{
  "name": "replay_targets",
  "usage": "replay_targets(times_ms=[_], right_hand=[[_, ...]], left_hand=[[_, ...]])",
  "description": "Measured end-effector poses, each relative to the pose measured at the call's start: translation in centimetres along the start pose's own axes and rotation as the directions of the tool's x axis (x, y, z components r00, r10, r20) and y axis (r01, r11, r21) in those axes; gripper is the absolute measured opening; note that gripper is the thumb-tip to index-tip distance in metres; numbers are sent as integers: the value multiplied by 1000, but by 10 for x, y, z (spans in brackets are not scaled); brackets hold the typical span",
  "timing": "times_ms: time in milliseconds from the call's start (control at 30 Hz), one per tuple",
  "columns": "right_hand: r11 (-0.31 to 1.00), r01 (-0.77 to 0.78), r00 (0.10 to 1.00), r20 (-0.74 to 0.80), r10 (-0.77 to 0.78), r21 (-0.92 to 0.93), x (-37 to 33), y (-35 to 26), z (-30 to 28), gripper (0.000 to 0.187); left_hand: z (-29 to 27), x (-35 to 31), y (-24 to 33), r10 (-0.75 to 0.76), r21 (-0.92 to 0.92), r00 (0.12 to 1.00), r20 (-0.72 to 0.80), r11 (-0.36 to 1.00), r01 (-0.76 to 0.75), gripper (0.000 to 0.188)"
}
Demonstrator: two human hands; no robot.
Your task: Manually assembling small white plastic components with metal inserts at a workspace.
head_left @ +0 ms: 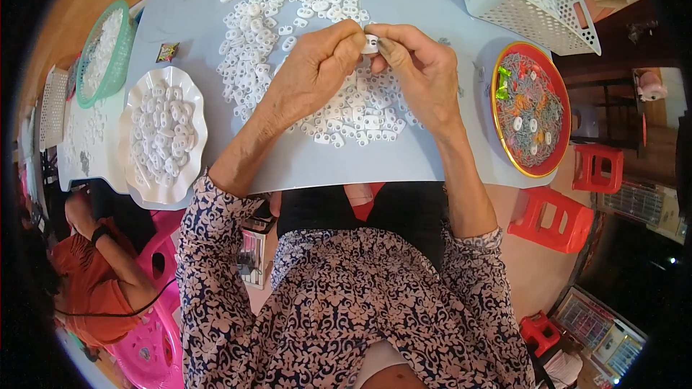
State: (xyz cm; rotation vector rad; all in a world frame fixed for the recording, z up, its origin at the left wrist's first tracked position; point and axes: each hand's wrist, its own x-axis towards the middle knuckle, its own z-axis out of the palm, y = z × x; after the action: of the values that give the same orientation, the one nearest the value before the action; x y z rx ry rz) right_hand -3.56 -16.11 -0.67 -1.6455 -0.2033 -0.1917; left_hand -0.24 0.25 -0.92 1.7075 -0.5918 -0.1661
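Over the middle of the table, my left hand (322,65) and my right hand (420,65) meet at the fingertips. Between them they pinch one small white oval plastic piece (372,44) with dark holes. Below and around the hands spreads a loose pile of similar white two-holed pieces (249,50). To the left stands a white scalloped dish (135,151) heaped with white oval pieces. A red round tray with a gold rim (561,119) sits at the right, full of small grey metal parts, a few white pieces and a green wrapper.
A white perforated basket (497,0) stands at the back right, and a green basket (119,65) at the far left. A small wrapped packet (167,52) lies above the dish. Red stools (551,220) are on the floor at right. Another person in orange (108,302) sits at left.
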Motion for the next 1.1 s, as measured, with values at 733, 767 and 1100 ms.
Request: replay_targets(times_ms=[733,767,1100], right_hand=[[996,-64,998,-6,64,66,0,1,-3,16],[997,-47,999,-5,47,57,1,1,-2,15],[989,-108,993,-38,112,98,1,0,-3,12]], left_hand=[[-3,2,5,-118,-24,993,19,993,119,16],[-4,2,6,-127,2,991,44,992,127,16],[-4,3,-1,-132,-18,984,120,991,135,16]])
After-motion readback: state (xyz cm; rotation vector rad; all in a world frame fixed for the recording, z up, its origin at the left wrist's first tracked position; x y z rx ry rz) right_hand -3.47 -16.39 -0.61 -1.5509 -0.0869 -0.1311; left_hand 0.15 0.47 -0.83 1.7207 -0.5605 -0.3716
